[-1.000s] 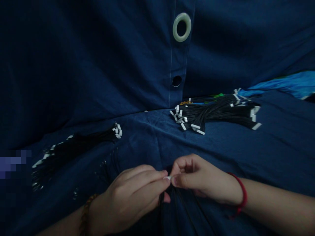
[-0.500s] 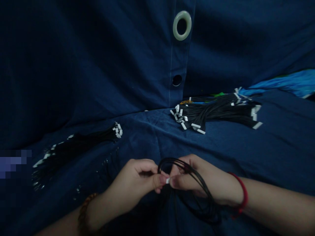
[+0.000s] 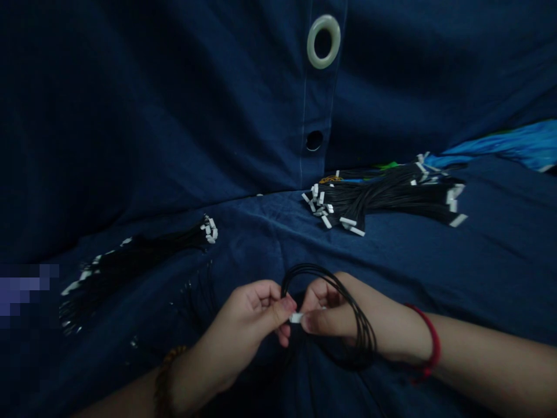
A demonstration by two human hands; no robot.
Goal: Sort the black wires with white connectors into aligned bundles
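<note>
My left hand [image 3: 250,322] and my right hand [image 3: 348,316] meet low in the middle of the view, fingertips pinched together on a small white connector [image 3: 296,317]. A loop of thin black wires [image 3: 357,316] arcs up from the connector and curls over the back of my right hand. The wires' ends drop out of sight between my hands. A red cord circles my right wrist and a beaded bracelet my left.
Dark blue cloth [image 3: 174,116] covers everything, with a pale ring [image 3: 322,42] and a hole [image 3: 314,140] in it. A pile of black wires with white connectors [image 3: 383,197] lies at the right back, another bundle [image 3: 139,255] at the left. Bright blue fabric [image 3: 513,145] shows far right.
The black wires, first hanging hidden under my hands, have swung up into a loop over my right hand. My left hand has turned and its fingers have drawn back to a fingertip pinch.
</note>
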